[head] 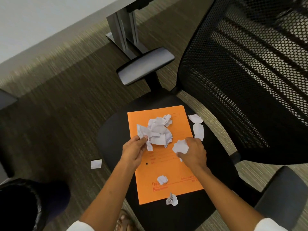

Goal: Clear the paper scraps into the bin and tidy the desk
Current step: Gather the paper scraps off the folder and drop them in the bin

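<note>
**Scraps on folder, both hands in the pile**

Sleeves, white, at bottom edge; both forearms reach fwd over a black chair seat (pixel 116 130). Orange folder (pixel 166 164) lies flat on the seat, w/ torn white scraps on and around it.

Left hand (pixel 133 150): fingers curled, thumb and fingertips pinching the near-left edge of the main scrap pile (pixel 158 130), which sits on the folder's far half. Pile is touching the hand, just beyond its fingertips.

Right hand (pixel 193 152): curled round a crumpled scrap (pixel 180 146), gripped betw. thumb and fingers; scrap sticks out on the hand's left side, over the folder's middle.

Loose bits:
- small scrap (pixel 162 179) on folder's near part, betw. the two forearms, apart from both hands
- printed scrap (pixel 172 200) at folder's near edge, half on the seat
- two scraps (pixel 197 127) on seat just off folder's right edge, just beyond right hand
- one scrap (pixel 96 163) on the carpet, left of seat, near left forearm

Bin (pixel 33 197), dark, at bottom left on the floor, well apart from the pile. Mesh chair back (pixel 250 80) at right; armrest (pixel 145 65) beyond the seat.
</note>
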`<state>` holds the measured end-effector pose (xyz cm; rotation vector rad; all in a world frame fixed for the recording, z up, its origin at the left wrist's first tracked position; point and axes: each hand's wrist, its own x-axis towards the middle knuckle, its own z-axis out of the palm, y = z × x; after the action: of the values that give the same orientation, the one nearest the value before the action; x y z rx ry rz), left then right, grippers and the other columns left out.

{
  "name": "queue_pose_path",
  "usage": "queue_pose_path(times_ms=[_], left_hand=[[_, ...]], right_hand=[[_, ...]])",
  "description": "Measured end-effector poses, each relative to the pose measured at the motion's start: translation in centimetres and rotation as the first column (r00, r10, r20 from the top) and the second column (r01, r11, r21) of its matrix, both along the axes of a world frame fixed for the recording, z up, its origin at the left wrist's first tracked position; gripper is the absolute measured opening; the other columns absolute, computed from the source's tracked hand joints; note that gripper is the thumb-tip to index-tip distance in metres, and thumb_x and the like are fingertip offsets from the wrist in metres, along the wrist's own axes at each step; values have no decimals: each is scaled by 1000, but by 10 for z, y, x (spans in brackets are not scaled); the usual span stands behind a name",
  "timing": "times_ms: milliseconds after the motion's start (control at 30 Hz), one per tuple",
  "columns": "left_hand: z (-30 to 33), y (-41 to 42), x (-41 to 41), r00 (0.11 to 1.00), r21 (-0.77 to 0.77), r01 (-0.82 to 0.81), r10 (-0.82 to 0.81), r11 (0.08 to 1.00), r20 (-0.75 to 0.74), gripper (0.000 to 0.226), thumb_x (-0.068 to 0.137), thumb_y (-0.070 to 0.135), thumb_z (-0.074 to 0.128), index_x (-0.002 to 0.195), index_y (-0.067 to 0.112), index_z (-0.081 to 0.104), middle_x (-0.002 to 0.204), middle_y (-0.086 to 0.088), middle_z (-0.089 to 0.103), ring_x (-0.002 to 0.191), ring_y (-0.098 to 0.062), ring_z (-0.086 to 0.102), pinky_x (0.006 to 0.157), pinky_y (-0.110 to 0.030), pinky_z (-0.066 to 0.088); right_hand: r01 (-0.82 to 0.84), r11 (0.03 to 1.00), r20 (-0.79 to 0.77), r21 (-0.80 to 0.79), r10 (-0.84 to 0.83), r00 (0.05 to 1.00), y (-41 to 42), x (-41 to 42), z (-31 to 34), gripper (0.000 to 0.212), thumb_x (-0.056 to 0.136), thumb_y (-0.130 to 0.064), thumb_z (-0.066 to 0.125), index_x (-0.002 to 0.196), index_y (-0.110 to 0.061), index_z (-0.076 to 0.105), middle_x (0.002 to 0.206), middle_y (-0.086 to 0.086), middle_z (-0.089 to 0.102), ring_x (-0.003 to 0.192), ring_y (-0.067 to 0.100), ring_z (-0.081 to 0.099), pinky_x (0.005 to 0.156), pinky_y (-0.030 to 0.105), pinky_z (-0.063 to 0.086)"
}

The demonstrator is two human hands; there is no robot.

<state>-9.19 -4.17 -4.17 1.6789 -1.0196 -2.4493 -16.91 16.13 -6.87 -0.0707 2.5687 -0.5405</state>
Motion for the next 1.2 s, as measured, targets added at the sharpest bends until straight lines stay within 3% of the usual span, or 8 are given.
queue_pose_path(times_ms=[133, 267, 433, 667, 800, 933, 1067, 1200], left_hand=[[-4, 0, -2, 999, -139, -3, 8, 990, 39, 26, 83, 5, 74, 109, 5, 73, 110, -11, 74, 98, -25, 73, 81, -39, 62], [-3, -5, 0, 997, -113, -70, 74, 991, 33, 25, 83, 3, 75, 108, 3, 71, 110, -15, 74, 97, -28, 74, 87, -45, 60], [-5, -12, 8, 985, -15, -166, 166, 986, 45, 19, 84, 3, 73, 103, 3, 72, 100, -14, 77, 84, -22, 77, 60, -31, 63], [-5, -12, 10, 982, -7, -178, 178, 984, 53, 29, 82, 2, 75, 110, 4, 69, 102, -14, 77, 87, -24, 77, 77, -42, 63], [-4, -16, 8, 981, -61, -175, 179, 983, 69, 21, 78, 1, 80, 94, 10, 71, 88, -9, 78, 73, -19, 77, 58, -32, 62], [-4, -18, 9, 980, -88, -178, 184, 980, 69, 20, 76, 4, 82, 91, 12, 71, 67, 1, 77, 64, -16, 76, 49, -24, 57], [-7, -17, 16, 980, -99, -169, 178, 981, 89, 19, 75, 7, 83, 88, 14, 72, 69, 2, 78, 66, -15, 76, 51, -24, 58], [-9, -14, 19, 981, -108, -154, 165, 982, 98, 22, 72, 11, 86, 91, 15, 75, 73, 1, 79, 59, -11, 73, 52, -23, 57]], right_hand=[[105, 994, 125, -25, -101, 987, -14, -6, 1, 68, 73, -17, 87, 131, -13, 51, 122, 14, 60, 108, 33, 63, 79, 38, 53], [177, 964, 222, -196, -133, 966, -7, -15, 7, 37, 72, -18, 88, 105, -17, 71, 101, 3, 72, 95, 23, 69, 70, 28, 55], [231, 853, 213, -468, -145, 966, -33, -37, 36, 12, 75, -27, 86, 78, -24, 75, 83, 1, 75, 86, 26, 72, 74, 41, 58], [31, 942, 116, -335, 8, 993, -103, -62, 25, 47, 72, -45, 85, 110, -21, 69, 115, 2, 72, 110, 24, 63, 96, 48, 48], [-91, 986, -1, -142, 92, 996, -107, -56, 8, 43, 74, -45, 83, 109, -25, 68, 108, 1, 70, 112, 25, 56, 82, 37, 27], [-124, 992, -98, 37, 127, 987, -107, -47, -2, 48, 74, -48, 82, 113, -23, 70, 127, 7, 52, 123, 31, 38, 86, 41, 30], [-71, 997, -70, -20, 69, 995, -107, -49, -1, 73, 69, -41, 88, 129, -19, 55, 152, 9, 27, 132, 36, 33, 96, 46, 41], [-87, 979, -34, -186, 82, 996, -109, -55, 0, 86, 69, -24, 90, 137, -14, 39, 136, 15, 49, 120, 36, 52, 83, 36, 42]])
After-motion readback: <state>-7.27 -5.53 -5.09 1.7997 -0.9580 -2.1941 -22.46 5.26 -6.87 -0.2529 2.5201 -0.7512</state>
